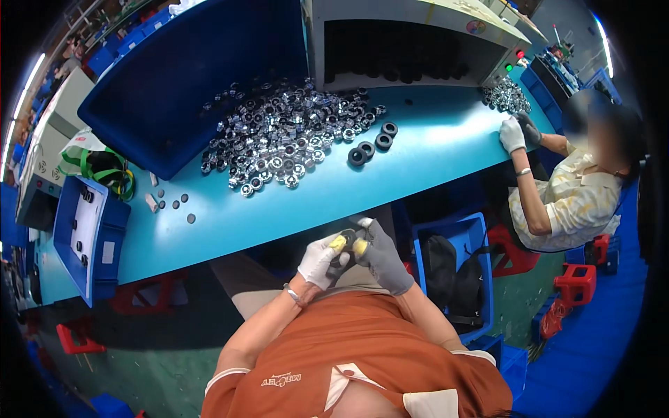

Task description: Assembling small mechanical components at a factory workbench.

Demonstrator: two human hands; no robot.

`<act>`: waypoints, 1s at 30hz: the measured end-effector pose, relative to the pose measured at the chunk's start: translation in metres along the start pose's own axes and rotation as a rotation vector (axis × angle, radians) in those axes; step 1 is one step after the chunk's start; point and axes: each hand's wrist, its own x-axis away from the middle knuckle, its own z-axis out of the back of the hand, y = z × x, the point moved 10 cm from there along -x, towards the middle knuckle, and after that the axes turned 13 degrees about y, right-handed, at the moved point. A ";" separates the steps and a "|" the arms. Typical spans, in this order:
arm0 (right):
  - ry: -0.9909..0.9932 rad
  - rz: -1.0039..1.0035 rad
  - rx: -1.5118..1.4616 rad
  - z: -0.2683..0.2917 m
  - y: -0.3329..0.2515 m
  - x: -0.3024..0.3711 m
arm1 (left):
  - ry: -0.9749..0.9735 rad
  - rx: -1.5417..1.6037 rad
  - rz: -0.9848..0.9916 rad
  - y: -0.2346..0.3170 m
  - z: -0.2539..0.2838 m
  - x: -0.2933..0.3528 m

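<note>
Close in front of my body, just off the near edge of the bench, my two gloved hands meet. My left hand (317, 263), in a white glove with yellow covering at the fingertips, closes on a small black round part (348, 237). Grey cloth covers my right hand (387, 259), which has yellow at the thumb and grips the same part from the other side. Fingers hide most of it. Beyond them on the bench lie several black rings (383, 142), beside a wide heap of shiny clear-and-black round pieces (279, 143).
A large blue bin (188, 76) tips toward the heap, left of a pale machine (425, 17) with a dark opening. Small dark discs (191, 218) lie near a blue tray (104, 244). At right, a co-worker (564, 188) sits near a blue crate (488, 279) holding black bags.
</note>
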 end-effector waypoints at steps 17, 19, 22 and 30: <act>-0.087 0.700 0.847 -0.028 -0.059 0.014 | 0.044 -0.121 -0.039 0.007 0.018 0.005; -0.118 0.633 0.800 -0.024 -0.054 0.013 | -0.010 -0.096 -0.023 0.005 0.016 0.007; -0.171 0.586 0.655 -0.022 -0.045 0.017 | 0.011 -0.162 -0.041 0.004 0.017 0.013; -0.237 0.954 0.800 -0.038 -0.036 0.055 | 0.107 -0.301 -0.176 -0.008 0.040 0.023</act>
